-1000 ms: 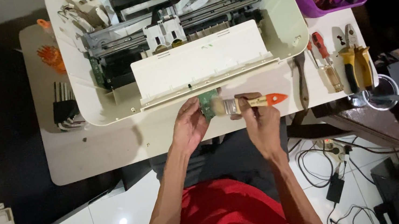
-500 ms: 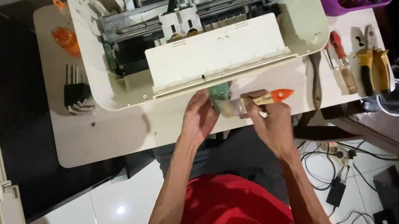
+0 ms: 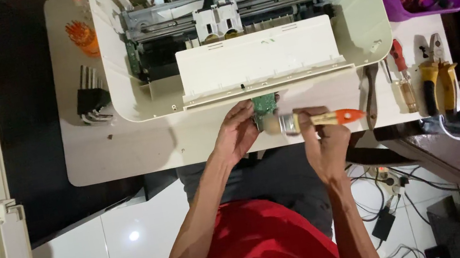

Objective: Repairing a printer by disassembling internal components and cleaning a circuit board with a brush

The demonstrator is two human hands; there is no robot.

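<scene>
Gripping green board (image 3: 264, 106) left hand (image 3: 237, 135), right hand (image 3: 323, 141) clasping brush (image 3: 310, 121), seemingly beside opened printer (image 3: 243, 26).

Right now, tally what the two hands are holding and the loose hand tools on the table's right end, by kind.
Green circuit board, in left hand: 1
Paintbrush, in right hand: 1
Screwdrivers: 2
Yellow-handled pliers: 1
Total: 5
</scene>
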